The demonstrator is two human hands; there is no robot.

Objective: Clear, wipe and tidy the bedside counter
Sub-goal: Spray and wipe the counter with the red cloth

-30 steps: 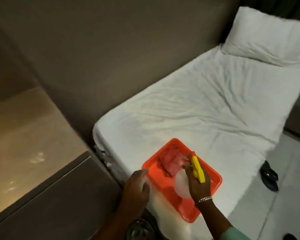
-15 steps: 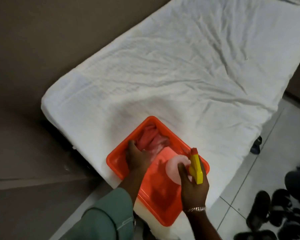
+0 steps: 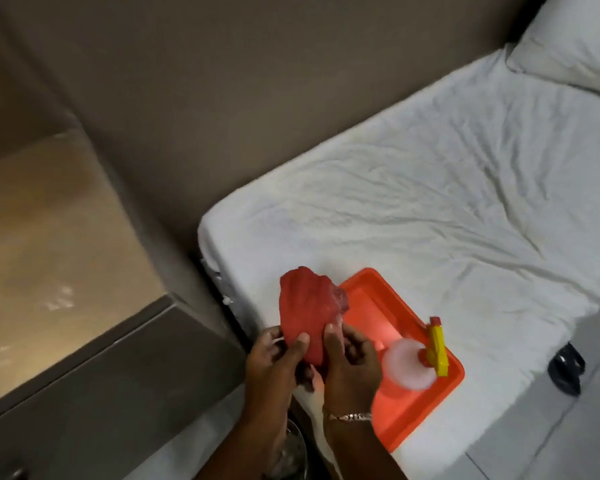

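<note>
While both hands meet low in the view, a red cloth (image 3: 307, 317) stands up between them, bunched and crumpled at its top. The left hand (image 3: 274, 358) pinches the cloth's lower left edge, thumb pressed on the front of the fabric and fingers curled behind it; the right hand (image 3: 350, 362) closes on the lower right edge, its fingertips folded over the cloth, a metal bracelet (image 3: 349, 416) on that wrist. Just right of the grip, and partly behind the cloth, an orange tray (image 3: 426, 407) lies on the white bed sheet (image 3: 430, 202) near the mattress corner. A spray bottle (image 3: 413, 363) sits in the tray's right part (white rounded body, yellow trigger head with a red nozzle), close to the right hand but apart from it. Well left of the grip, the bedside counter (image 3: 49, 230) shows a tan, glossy top with faint pale smears, possibly reflections, since the picture is blurred there. Far beyond the grip, up and to the right, a pillow (image 3: 575, 46) lies at the head of the bed. Below the wrists, something round and metallic (image 3: 293, 455) is half hidden.
</note>
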